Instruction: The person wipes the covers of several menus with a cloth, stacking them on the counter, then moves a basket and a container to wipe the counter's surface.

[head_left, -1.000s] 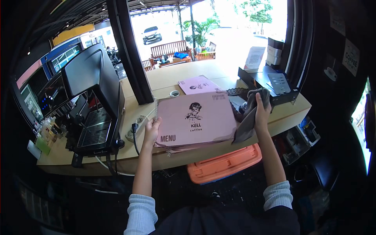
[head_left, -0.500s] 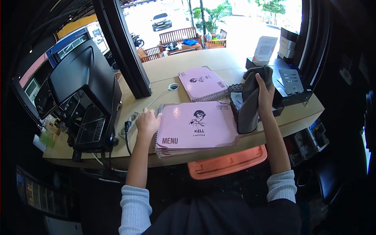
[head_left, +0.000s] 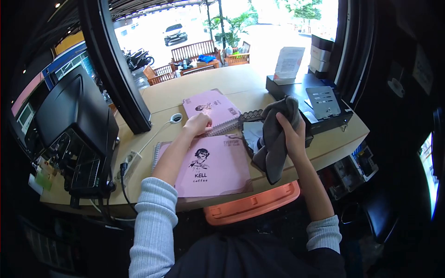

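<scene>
My left hand [head_left: 199,124] is at the lower left edge of the farther pink menu [head_left: 211,107], its fingers curled down on the spiral binding; what they pinch is too small to tell. The nearer pink menu [head_left: 211,167], printed "KELL coffee", lies flat at the counter's front edge beneath my left forearm. In my right hand [head_left: 293,135] is a bunched grey cloth [head_left: 273,148], hanging over the right side of the nearer menu. Beside the cloth, a dark lace-edged holder [head_left: 251,116] has pale papers [head_left: 252,134] in it.
A black machine [head_left: 76,134] stands at the left, near a dark post [head_left: 116,69]. A power strip [head_left: 131,162] with cables lies beside the menus. At the right are a black box [head_left: 301,92], a metal stand [head_left: 323,102] and a sign [head_left: 288,65]. An orange lid [head_left: 252,204] is below the counter.
My left hand has moved from the nearer menu's left edge forward and right to the farther menu. The cloth, still in my right hand, hangs in a different shape. The camera view has shifted.
</scene>
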A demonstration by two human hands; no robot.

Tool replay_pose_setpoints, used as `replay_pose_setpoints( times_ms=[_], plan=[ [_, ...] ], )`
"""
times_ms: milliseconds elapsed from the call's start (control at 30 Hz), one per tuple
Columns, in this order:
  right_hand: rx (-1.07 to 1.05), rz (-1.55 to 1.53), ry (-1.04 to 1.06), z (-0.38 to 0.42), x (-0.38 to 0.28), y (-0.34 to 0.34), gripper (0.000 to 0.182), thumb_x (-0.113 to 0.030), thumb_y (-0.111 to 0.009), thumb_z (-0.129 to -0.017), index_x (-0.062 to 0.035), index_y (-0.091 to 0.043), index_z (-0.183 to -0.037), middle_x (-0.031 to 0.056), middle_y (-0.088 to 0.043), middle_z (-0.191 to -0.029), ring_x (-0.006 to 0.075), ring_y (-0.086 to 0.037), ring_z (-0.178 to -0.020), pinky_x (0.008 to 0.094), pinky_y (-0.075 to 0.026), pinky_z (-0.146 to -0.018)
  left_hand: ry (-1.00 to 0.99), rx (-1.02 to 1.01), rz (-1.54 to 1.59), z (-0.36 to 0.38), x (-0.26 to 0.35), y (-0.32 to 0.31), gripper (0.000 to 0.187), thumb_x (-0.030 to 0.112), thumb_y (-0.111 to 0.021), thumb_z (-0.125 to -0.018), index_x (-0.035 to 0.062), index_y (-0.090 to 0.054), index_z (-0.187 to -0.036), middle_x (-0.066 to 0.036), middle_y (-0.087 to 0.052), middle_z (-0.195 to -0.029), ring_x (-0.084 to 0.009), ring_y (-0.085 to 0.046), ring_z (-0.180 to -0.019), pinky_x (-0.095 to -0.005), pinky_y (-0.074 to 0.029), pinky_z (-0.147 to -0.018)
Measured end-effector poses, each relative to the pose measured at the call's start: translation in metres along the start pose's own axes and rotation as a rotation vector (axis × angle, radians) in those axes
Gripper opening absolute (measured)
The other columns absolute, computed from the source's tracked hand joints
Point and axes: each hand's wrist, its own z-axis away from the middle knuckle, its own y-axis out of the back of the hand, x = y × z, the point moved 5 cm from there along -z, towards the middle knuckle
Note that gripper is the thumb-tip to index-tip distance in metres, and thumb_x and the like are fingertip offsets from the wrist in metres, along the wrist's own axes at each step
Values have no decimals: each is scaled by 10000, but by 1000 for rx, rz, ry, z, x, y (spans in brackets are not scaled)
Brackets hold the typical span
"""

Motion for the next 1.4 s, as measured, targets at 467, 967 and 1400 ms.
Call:
replay_pose_setpoints(
  times_ms=[467, 967, 1400],
  plan=[
    [-180, 19, -18, -12, 13, -12, 211, -103, -606, -827, 21, -570, -994, 48, -607, -897, 99, -551, -828, 237, -436, -763, 2, -86, -371, -6, 17, 19, 321, 237, -768, -537, 29, -661, -757, -164, -645, -827, -295, -639, -777, -364, -526, -716],
    [-306, -45, -126, -1, 33, -56, 196, -110, -616, -818, 19, -575, -959, 39, -605, -855, 92, -547, -799, 238, -436, -741, 145, 264, 155, 113, 33, 84, 188, 186, -626, -758, 7, -621, -819, -122, -635, -717, -209, -636, -676, -318, -503, -655],
    [-316, -60, -156, 20, 37, -42, 233, -101, -613, -814, 12, -570, -1013, 46, -598, -923, 111, -538, -870, 255, -421, -798, 774, -53, 470, 75, -86, -16, 743, 596, -691, -624, -77, -632, -936, -245, -622, -991, -291, -590, -1014, -452, -420, -880]
  ],
)
